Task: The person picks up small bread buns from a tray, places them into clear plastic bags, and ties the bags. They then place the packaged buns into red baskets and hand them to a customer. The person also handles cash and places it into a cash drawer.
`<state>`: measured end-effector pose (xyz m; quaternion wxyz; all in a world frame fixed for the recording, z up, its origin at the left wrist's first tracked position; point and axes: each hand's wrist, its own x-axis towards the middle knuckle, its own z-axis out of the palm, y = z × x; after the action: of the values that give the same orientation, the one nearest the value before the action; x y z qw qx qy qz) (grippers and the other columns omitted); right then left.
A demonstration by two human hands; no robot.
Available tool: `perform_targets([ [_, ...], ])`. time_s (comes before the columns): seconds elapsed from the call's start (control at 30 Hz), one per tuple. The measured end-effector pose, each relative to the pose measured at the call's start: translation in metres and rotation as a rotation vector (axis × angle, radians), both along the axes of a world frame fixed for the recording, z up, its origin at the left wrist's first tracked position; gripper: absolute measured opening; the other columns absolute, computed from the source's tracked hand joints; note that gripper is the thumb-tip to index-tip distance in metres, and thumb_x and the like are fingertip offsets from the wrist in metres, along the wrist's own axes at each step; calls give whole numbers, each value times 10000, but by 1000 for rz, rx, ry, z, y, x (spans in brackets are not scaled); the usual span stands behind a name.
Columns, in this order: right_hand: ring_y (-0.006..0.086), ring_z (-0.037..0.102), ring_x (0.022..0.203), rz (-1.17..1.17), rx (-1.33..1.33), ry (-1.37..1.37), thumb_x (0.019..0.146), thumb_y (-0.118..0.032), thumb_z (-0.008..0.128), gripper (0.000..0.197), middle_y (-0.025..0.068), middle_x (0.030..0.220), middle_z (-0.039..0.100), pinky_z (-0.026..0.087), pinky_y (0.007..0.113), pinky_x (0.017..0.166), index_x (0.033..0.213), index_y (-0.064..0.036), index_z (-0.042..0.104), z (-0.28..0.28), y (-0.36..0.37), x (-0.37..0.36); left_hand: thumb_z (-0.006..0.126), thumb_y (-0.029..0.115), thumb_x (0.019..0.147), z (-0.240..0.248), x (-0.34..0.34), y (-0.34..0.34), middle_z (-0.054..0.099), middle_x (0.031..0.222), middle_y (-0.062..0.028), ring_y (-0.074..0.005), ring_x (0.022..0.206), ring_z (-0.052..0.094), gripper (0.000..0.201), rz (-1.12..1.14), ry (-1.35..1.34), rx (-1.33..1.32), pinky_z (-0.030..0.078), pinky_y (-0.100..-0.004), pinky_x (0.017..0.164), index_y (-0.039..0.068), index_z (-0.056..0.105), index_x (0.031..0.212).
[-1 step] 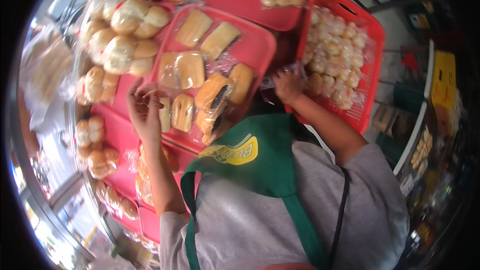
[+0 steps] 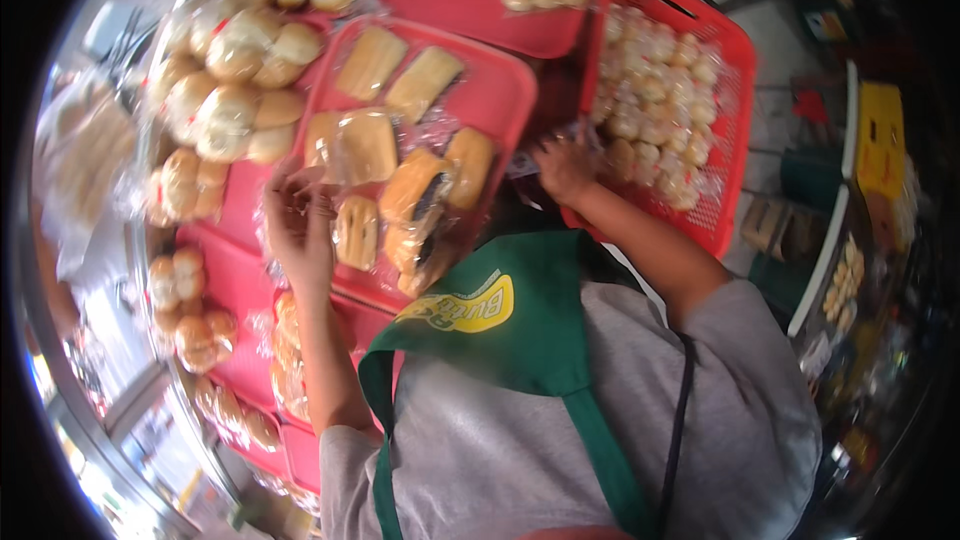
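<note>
Head view shows 2 hands (image 2: 298, 222), 1 red basket (image 2: 739, 120), 1 green apron (image 2: 550, 330).

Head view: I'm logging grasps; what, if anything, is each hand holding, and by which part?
Cannot tell: clear, crinkled plastic film shows at the right hand, its grip unclear; the left hand is too blurred.

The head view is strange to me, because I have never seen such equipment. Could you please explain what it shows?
There is no robot, only a person's two bare hands. A wide fisheye camera worn on the head looks down, so straight edges bend near the rim. The left hand is at the left side of a red tray with wrapped breads. The right hand is between that tray and a red basket of small rolls. Whether either hand grips something is unclear. Bagged buns lie farther left.
</note>
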<state>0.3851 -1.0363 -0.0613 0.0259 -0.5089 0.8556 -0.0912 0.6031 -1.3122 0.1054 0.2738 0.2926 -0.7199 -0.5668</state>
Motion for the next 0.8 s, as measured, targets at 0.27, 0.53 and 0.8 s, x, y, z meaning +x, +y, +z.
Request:
perform_targets([
  [0.27,269,567,1075,-8,-73,-27,885,-194,442,277,55,980,651,161,708,1063,1050,-176,664,6,0,-5,612,-50,825,-11,-62,144,678,947,-105,-201,719,648,202,-460,-148,-365,506,-281,659,37,643,1005],
  [0.53,257,575,1039,14,-397,-130,823,-154,539,337,73,992,641,310,524,1042,1152,-132,607,57,90,10,624,-40,787,-58,-51,281,624,987,-139,-338,940,609,204,-590,-339,-503,500,-407,807,42,648,972],
  [0.8,241,650,823,-696,-862,-438,891,-33,530,308,109,970,675,520,348,776,1194,-34,581,60,426,-5,712,195,785,-117,-132,466,531,1253,-177,-354,1189,493,485,-727,-506,-978,364,-534,1002,87,549,1229],
])
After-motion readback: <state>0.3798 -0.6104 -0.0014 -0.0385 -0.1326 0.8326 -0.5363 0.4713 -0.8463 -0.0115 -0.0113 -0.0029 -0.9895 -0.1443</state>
